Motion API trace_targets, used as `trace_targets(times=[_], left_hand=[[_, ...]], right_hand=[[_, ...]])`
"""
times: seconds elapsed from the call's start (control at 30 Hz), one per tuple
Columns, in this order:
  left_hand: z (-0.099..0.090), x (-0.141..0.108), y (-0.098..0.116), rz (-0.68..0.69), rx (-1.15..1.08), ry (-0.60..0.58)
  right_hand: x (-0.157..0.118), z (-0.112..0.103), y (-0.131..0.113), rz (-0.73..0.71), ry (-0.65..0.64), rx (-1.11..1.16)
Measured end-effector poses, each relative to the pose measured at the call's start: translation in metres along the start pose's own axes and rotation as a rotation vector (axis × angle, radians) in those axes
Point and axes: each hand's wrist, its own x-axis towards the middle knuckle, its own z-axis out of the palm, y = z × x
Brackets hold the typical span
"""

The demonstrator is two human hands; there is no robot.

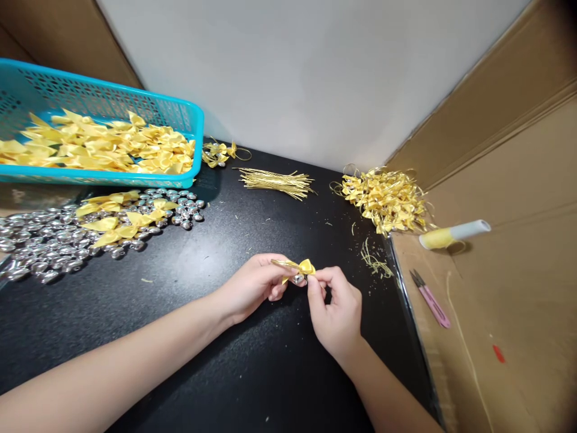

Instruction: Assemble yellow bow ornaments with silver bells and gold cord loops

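Between my two hands, above the black table, is a yellow ribbon bow (pixel 307 266) with a silver bead (pixel 298 278) just below it. My left hand (pixel 261 278) is closed on the bow's left side and on a gold cord (pixel 283 263) that runs along it. The thumb and forefinger of my right hand (pixel 336 304) pinch at the bow's right end. Fingers partly hide where the cord, bow and bead meet.
A turquoise basket (pixel 198 138) of yellow bows stands back left, with silver beads (pixel 54 243) before it. Cut gold cords (pixel 277 182) lie mid-back; a heap of bows with cord loops (pixel 383 198) sits back right. Pink-handled thread snips (pixel 433 304) and a spool tube (pixel 455 233) lie on cardboard.
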Motion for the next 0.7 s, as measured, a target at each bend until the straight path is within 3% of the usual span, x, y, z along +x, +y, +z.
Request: trace_targets(times=[0.2,0.7], left_hand=[[0.0,0.0,0.001,-0.023,-0.022,-0.018],[0.002,0.0,0.004,-0.055,0.02,-0.019]], right_hand=[[0.0,0.0,0.0,0.013,-0.017,0.009],[0.012,-0.015,0.003,-0.187,-0.138,-0.025]])
